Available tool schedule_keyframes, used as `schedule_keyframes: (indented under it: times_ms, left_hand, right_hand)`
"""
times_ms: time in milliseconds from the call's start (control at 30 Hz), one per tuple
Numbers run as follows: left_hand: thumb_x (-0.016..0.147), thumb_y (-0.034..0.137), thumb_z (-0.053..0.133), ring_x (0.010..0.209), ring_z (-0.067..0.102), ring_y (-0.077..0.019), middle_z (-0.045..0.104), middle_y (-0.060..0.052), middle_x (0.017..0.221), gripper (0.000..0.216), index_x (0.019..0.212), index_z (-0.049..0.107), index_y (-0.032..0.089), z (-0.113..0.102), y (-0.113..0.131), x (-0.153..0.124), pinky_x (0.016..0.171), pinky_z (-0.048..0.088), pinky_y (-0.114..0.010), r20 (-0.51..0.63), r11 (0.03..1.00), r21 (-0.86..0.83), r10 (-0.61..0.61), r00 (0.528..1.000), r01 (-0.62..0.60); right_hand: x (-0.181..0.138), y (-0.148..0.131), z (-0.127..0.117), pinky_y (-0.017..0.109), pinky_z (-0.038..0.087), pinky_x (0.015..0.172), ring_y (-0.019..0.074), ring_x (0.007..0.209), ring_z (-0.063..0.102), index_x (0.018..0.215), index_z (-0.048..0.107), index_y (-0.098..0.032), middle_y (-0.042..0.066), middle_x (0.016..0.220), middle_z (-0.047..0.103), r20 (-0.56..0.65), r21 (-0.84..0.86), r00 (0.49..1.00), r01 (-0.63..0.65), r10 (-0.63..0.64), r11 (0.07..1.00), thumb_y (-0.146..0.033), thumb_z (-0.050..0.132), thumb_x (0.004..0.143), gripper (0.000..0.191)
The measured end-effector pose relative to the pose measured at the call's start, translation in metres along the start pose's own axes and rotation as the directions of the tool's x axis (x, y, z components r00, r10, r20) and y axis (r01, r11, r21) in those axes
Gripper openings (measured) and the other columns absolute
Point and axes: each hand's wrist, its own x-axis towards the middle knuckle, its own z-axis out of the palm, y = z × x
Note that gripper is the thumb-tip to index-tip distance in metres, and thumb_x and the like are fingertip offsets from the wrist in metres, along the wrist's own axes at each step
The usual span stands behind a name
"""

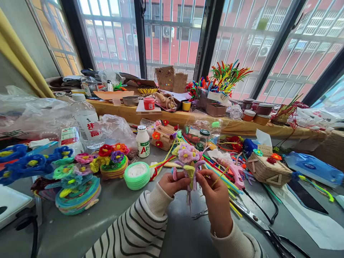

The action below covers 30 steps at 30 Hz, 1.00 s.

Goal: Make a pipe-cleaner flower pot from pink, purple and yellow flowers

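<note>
Two-handed over the broad grey tabletop [182,236], pinching a fuzzy pink-and-lilac pipe-cleaner bouquet [189,172] between bare left hand [171,183] and bare right hand [217,195], about equally near, upright along its long axis, flowered end uppermost. Hemmed in rightward by long black-handled metal scissors [258,220], then by a pink plastic glue gun [237,176]; below, partly hidden behind the right hand, a small metal tool [199,215].
</note>
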Motion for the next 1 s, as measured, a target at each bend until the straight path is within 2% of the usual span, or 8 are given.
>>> schedule_keyframes:
  times_ms: [167,333,533,700,767,867,1000]
  left_hand:
    - [0.050,0.032,0.068,0.071,0.056,-0.0184,0.065,-0.006,0.076,0.042,0.087,0.063,0.014,-0.002,-0.002,0.003,0.071,0.044,-0.035,-0.098,0.997,0.080,0.023,0.995,-0.015]
    - [0.049,0.035,0.067,0.072,0.056,-0.0189,0.066,-0.006,0.078,0.040,0.084,0.065,0.014,-0.002,-0.004,0.004,0.071,0.045,-0.033,-0.217,0.986,0.151,0.104,0.971,-0.071]
    - [0.052,0.035,0.065,0.075,0.055,-0.0190,0.064,-0.005,0.077,0.035,0.080,0.065,0.014,-0.001,-0.002,0.004,0.072,0.044,-0.032,-0.150,0.966,0.231,0.154,0.977,-0.117]
    - [0.054,0.035,0.064,0.071,0.052,-0.0148,0.060,-0.002,0.074,0.031,0.078,0.064,0.014,-0.006,-0.009,0.006,0.070,0.044,-0.028,-0.191,0.961,0.231,0.196,0.962,-0.149]
    - [0.056,0.036,0.063,0.073,0.052,-0.0158,0.059,-0.003,0.078,0.033,0.080,0.063,0.014,-0.009,-0.010,0.007,0.070,0.043,-0.029,-0.164,0.957,0.239,0.205,0.965,-0.163]
    - [0.059,0.037,0.060,0.078,0.050,-0.0182,0.058,-0.005,0.083,0.034,0.083,0.063,0.014,-0.013,-0.008,0.007,0.074,0.041,-0.031,-0.089,0.921,0.322,0.258,0.962,-0.218]
    - [0.061,0.036,0.059,0.077,0.050,-0.0184,0.058,-0.005,0.074,0.028,0.077,0.065,0.015,-0.012,-0.001,0.005,0.073,0.041,-0.029,-0.061,0.848,0.444,0.352,0.934,-0.290]
  right_hand:
    - [-0.001,0.000,-0.003,0.021,0.033,0.046,0.0091,0.050,0.039,0.073,0.059,-0.017,-0.002,0.061,0.048,-0.022,-0.290,0.979,0.189,-0.204,0.938,-0.029,0.052,0.071,0.014]
    - [0.000,0.000,-0.002,0.023,0.037,0.051,0.0114,0.057,0.048,0.078,0.062,-0.018,0.002,0.072,0.054,0.042,-0.325,0.966,0.255,-0.255,0.911,-0.027,0.054,0.070,0.015]
    - [0.000,0.001,0.000,0.023,0.038,0.052,0.0120,0.059,0.049,0.079,0.064,-0.018,0.003,0.073,0.055,0.037,-0.288,0.976,0.215,-0.214,0.933,-0.026,0.054,0.071,0.016]
    - [0.000,0.003,0.001,0.023,0.038,0.051,0.0117,0.058,0.049,0.080,0.065,-0.019,0.003,0.074,0.056,0.023,-0.242,0.976,0.214,-0.215,0.946,-0.026,0.054,0.070,0.016]
    - [0.000,0.004,0.001,0.022,0.036,0.048,0.0099,0.052,0.045,0.080,0.065,-0.019,0.003,0.074,0.056,0.023,-0.240,0.978,0.206,-0.206,0.949,-0.026,0.054,0.070,0.016]
    - [0.000,0.005,0.002,0.022,0.034,0.045,0.0081,0.047,0.040,0.080,0.064,-0.018,0.003,0.072,0.056,0.024,-0.240,0.979,0.204,-0.204,0.949,-0.027,0.055,0.070,0.016]
    - [-0.001,0.006,0.001,0.023,0.037,0.047,0.0096,0.050,0.044,0.080,0.064,-0.019,0.003,0.071,0.057,0.025,-0.240,0.979,0.203,-0.203,0.949,-0.027,0.055,0.069,0.016]
